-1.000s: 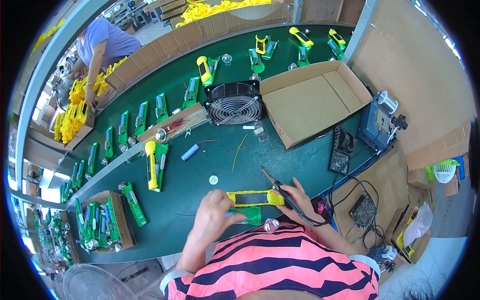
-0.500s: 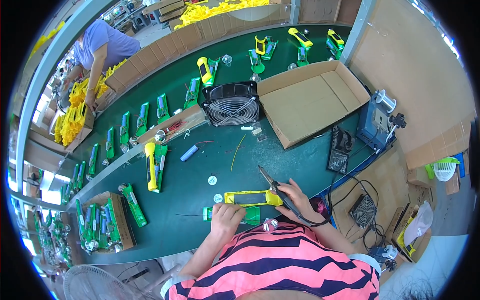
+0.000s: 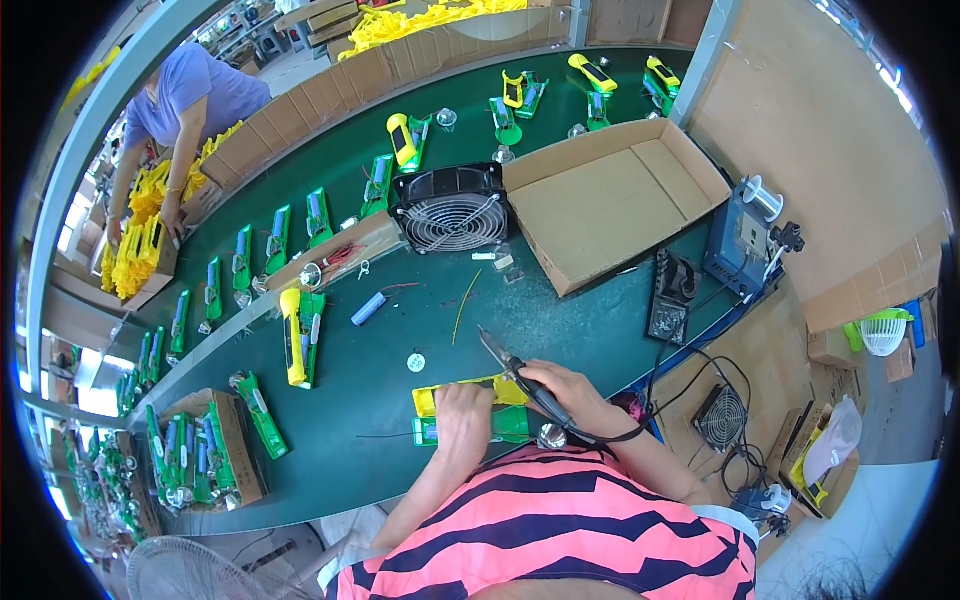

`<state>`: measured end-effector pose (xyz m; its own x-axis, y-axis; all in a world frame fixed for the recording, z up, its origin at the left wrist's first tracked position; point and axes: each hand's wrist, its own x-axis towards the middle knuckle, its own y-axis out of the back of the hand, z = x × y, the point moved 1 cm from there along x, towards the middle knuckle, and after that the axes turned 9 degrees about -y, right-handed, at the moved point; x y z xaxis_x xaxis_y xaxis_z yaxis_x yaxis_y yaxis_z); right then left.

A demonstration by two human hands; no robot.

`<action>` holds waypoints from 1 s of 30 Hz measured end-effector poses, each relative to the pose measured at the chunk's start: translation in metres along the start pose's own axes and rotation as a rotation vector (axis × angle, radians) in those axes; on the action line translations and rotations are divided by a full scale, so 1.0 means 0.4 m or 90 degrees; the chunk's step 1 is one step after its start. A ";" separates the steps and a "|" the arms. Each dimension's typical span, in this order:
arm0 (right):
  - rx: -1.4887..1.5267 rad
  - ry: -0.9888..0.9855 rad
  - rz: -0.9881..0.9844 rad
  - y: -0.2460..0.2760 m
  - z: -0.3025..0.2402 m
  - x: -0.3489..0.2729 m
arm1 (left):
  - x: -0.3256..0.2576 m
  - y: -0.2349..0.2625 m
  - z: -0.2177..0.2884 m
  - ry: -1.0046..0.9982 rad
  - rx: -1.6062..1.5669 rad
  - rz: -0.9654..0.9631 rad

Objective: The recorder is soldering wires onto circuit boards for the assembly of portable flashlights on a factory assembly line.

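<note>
Head view: the left hand (image 3: pixel 465 416) hides part of one yellow frame (image 3: pixel 508 392); fingertips unseen, grip cannot be told. The right hand (image 3: pixel 568 391) wraps its fingers round one soldering iron (image 3: pixel 512 366) by the frame's right end. One green case (image 3: pixel 511 424), partly covered, lies nearer the body than the frame.

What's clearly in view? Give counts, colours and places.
Flat-topped bench: 1, green, centre
Long plastic housing: 1, yellow, bench front
Long plastic shell: 1, green, nearer the body
Pen-shaped soldering iron: 1, black, above bench front
Loose cylindrical cell: 1, blue, left of centre
Boxy grilled fans: 2, black, bench back and lower right
Shallow cardboard tray: 1, brown, bench back
Box-shaped soldering station: 1, blue, bench right
Long plastic units: many, mostly green, far side and left
Loose plastic parts: many, yellow, upper left
Co-worker: 1, lilac top, upper left
Left hand: 1, bare, over yellow housing
Right hand: 1, bare, around iron
</note>
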<state>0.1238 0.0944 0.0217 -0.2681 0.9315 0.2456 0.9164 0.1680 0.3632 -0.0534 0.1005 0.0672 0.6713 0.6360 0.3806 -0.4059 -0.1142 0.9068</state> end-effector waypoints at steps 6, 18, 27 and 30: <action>0.014 0.114 0.089 0.054 0.005 -0.006 | -0.006 -0.008 -0.027 0.173 -0.023 -0.129; 0.287 -0.272 0.038 0.052 0.033 0.001 | 0.023 -0.001 -0.028 0.186 0.032 -0.235; 0.241 -0.252 0.017 0.041 0.048 0.018 | 0.027 -0.015 -0.025 0.159 0.064 -0.233; 0.259 -0.230 0.034 0.036 0.046 0.015 | 0.023 -0.019 -0.025 0.159 0.083 -0.234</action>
<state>0.1408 0.1082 0.0118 -0.1646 0.9816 -0.0963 0.9862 0.1618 -0.0361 -0.0501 0.1148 0.0620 0.5800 0.8145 -0.0117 -0.0763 0.0687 0.9947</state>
